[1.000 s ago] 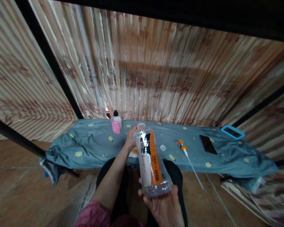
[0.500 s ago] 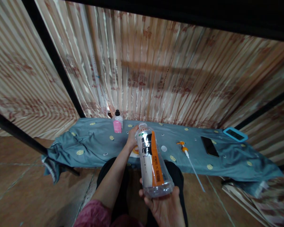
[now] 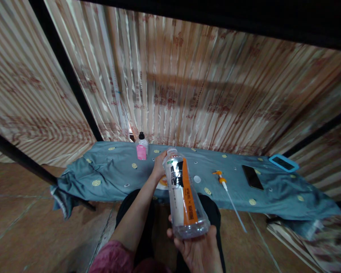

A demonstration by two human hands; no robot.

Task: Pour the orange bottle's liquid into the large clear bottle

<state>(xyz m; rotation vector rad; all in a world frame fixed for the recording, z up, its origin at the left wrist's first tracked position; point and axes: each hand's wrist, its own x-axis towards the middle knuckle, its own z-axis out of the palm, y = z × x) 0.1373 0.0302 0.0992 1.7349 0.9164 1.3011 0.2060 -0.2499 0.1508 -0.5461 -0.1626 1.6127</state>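
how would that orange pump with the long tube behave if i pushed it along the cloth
The pump looks small and plastic, so probably light. Its thin tube overhangs the cloth edge and would likely flex and swing; the rounded head might roll.

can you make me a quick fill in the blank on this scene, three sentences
1. The right hand cups the base of a clear bottle whose label has an ____ stripe.
2. The small bottle at the back of the blue cloth has a ____ label.
3. The dark phone lies to the ____ of the pump tube.

Missing words: orange; pink; right
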